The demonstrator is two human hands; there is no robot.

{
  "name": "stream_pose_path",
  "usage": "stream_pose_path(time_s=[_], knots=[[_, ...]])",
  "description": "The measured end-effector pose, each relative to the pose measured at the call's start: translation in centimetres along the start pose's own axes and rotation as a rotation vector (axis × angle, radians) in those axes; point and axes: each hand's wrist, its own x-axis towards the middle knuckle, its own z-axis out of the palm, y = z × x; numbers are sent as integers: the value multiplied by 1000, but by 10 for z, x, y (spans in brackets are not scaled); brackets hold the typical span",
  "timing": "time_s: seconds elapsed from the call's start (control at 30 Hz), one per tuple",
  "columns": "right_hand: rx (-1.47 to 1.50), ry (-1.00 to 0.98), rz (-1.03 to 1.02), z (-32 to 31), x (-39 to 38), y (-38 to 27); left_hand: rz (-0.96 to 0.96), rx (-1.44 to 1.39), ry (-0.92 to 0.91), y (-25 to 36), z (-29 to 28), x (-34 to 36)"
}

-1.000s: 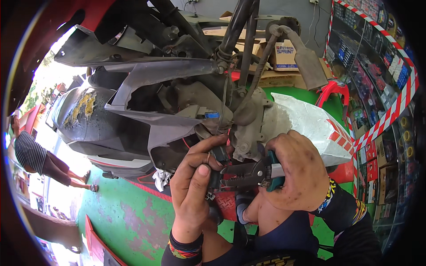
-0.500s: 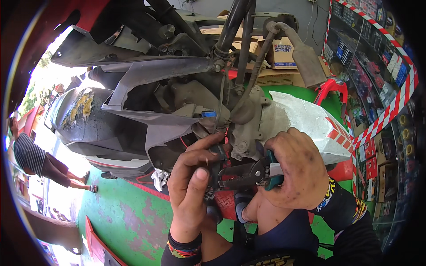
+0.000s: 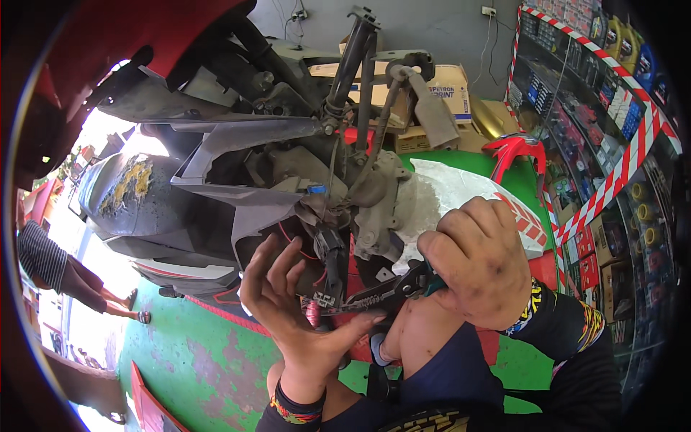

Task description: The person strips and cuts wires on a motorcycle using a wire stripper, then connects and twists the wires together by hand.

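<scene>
Wire strippers (image 3: 412,282) with dark jaws and teal grips sit in my right hand (image 3: 479,266), which is closed around the handles. Their jaws point left. My left hand (image 3: 306,338) has its fingers spread, with the thumb close to the jaw tip; I cannot tell if they touch. A black wiring connector (image 3: 331,252) hangs above the jaws from the stripped motorcycle, a thin red wire beside it. Close to the left fingers is a small reddish coil (image 3: 312,313). Part of the strippers' handles is hidden by my right hand.
The motorcycle's grey plastic panel (image 3: 270,209) and torn seat (image 3: 133,180) extend left. Beyond the engine lie a white fairing (image 3: 432,194), a red plastic part (image 3: 518,155) and cardboard boxes (image 3: 450,83). Glass shelving (image 3: 576,129) stands right. A person (image 3: 61,266) is at far left.
My left hand has opened and moved down and left, away from the wiring. The strippers have shifted slightly down with their jaws tilted lower. The whole view has shifted a little.
</scene>
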Motion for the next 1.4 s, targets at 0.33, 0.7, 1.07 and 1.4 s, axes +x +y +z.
stream_pose_path(time_s=[0.33,0.7,1.07,1.4], knots=[[-85,222,-64,-1,-15,-23,262,240,5,33,-12,-24],[-89,268,-129,-1,-11,-38,42,-234,-82,28,-26,-33],[162,-24,56,-3,-17,-29,-151,-77,-179,20,-83,-22],[525,-169,125,22,-30,-21,-415,468,-677,-17,-87,-36]])
